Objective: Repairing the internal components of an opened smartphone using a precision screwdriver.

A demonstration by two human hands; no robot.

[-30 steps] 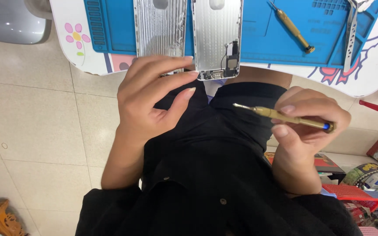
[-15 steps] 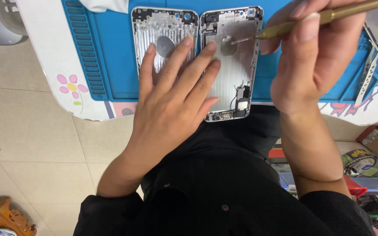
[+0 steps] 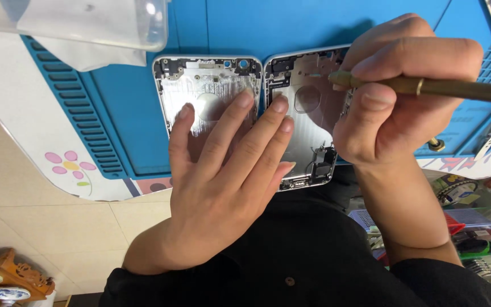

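Two silver phone housings lie side by side, insides up, on a blue work mat [image 3: 126, 125]. My left hand [image 3: 223, 170] rests flat with fingers spread across the left housing [image 3: 206, 85] and the edge of the right housing [image 3: 302, 96]. My right hand [image 3: 399, 91] grips a brass-coloured screwdriver [image 3: 439, 86] with a blue end; its tip points at the upper part of the right housing and is partly hidden by my fingers.
A clear plastic box [image 3: 75, 23] stands on the mat at the upper left. The white table edge [image 3: 41, 148] with a flower print curves down the left. A small brass part [image 3: 436, 145] lies on the mat at right. Cluttered items [image 3: 461, 216] and a carved wooden object [image 3: 7, 278] sit below.
The view has closed in on the housings. My right hand brought the screwdriver from my lap up to the right housing, and my left hand moved from the table edge to lie flat over both housings.
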